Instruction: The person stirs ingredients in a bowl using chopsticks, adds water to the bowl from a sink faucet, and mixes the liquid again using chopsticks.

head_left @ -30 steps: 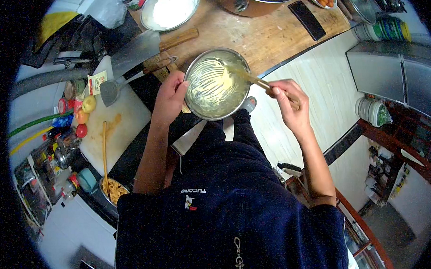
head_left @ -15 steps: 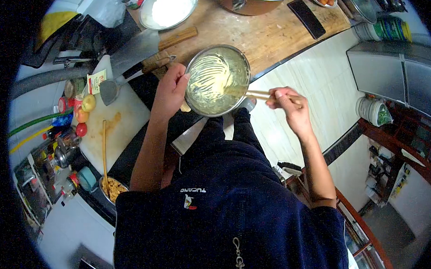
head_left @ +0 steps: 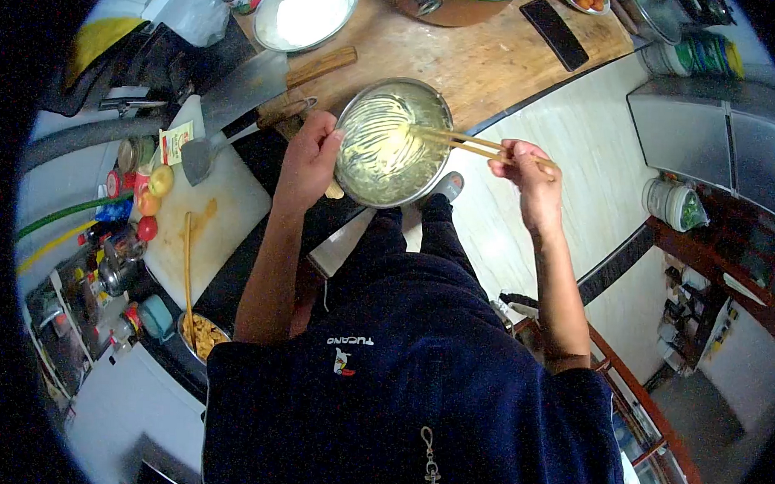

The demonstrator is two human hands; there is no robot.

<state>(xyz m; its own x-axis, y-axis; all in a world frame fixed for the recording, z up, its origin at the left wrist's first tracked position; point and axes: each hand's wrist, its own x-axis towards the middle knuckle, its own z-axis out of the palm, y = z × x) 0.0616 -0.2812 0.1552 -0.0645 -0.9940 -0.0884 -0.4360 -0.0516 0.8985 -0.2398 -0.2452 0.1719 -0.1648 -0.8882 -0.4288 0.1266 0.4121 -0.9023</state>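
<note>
A round metal bowl is tilted toward me near the front edge of the wooden board. My left hand grips its left rim, thumb on the inside edge. Pale yellow batter with ridged streaks coats the inside. My right hand is closed round a pair of wooden chopsticks, which reach over the bowl's right rim. Their tips are in the batter near the middle of the bowl.
The wooden board holds a bowl of white powder, a phone and a brown pot. A white cutting board, a spatula and fruit are at the left.
The chopsticks have swept through the batter, first toward me and then back up to the middle of the bowl. The bowl has shifted slightly away from my body.
</note>
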